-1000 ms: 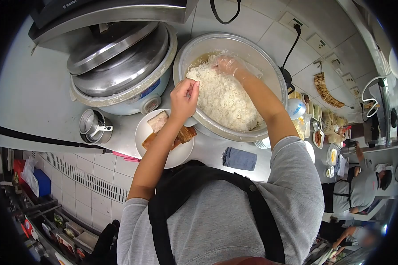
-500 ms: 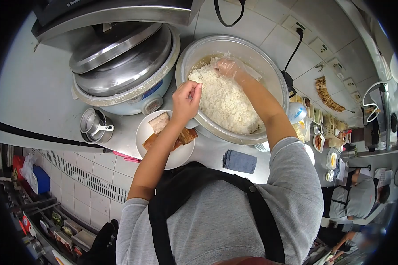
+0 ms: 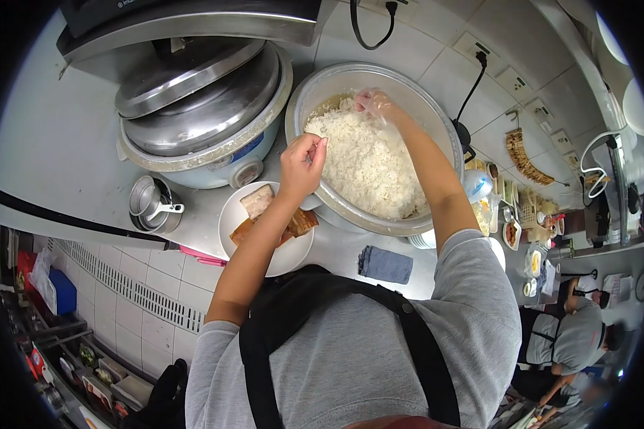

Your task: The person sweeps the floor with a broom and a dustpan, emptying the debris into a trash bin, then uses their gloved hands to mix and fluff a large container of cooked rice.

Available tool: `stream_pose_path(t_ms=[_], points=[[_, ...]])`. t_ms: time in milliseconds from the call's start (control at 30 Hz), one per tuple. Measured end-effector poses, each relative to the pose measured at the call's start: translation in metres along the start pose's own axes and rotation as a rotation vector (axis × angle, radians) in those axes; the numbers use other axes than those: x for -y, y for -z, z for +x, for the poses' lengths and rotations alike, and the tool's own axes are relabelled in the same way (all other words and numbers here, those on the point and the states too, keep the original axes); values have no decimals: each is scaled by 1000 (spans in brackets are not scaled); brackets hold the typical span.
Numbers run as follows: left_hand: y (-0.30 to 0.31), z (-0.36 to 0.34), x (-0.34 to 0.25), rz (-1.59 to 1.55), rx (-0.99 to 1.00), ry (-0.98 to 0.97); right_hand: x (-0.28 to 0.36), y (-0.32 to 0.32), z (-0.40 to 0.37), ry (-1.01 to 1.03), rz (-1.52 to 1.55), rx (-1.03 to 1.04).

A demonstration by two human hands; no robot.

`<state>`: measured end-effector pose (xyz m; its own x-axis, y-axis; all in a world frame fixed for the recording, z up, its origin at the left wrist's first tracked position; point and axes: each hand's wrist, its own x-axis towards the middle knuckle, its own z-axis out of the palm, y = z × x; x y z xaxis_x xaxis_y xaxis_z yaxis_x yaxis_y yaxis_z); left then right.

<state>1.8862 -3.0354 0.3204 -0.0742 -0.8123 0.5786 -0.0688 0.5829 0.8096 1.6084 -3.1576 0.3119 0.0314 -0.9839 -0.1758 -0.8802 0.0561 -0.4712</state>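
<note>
A large round metal pot (image 3: 447, 171) is heaped with white cooked rice (image 3: 368, 168). My right hand (image 3: 378, 105), in a clear loose plastic glove, is inside the pot at the far edge of the rice. Its fingers are curled, and what they hold is hidden. Bare and closed, my left hand (image 3: 303, 166) is at the pot's near left rim, thumb pressed against the fingers. I cannot make out what is in that pinch. Below my left forearm a white plate (image 3: 229, 207) carries browned slabs of meat (image 3: 302, 223).
A rice cooker (image 3: 193, 168) with metal lids stands left of the pot. Metal cups (image 3: 154, 204) and a folded dark cloth (image 3: 385, 264) lie on the counter. A plugged cord (image 3: 472, 86) hangs on the tiled wall. Co-workers (image 3: 569, 332) stand at far right.
My right hand has lifted slightly out of the rice and shifted a little toward the far side. My left hand stays at the rim. The view has tilted slightly.
</note>
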Motion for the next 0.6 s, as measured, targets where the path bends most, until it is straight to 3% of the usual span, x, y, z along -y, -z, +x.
stream_pose_path(t_ms=[67,267,600], points=[[0,0,-1,5,6,-2,12,10,-16,-139,564,-34],[1,1,-3,-14,3,9,34,32,-58,-62,1060,-17],[-1,-3,3,-35,18,43,112,68,-192,-39,1176,-128]])
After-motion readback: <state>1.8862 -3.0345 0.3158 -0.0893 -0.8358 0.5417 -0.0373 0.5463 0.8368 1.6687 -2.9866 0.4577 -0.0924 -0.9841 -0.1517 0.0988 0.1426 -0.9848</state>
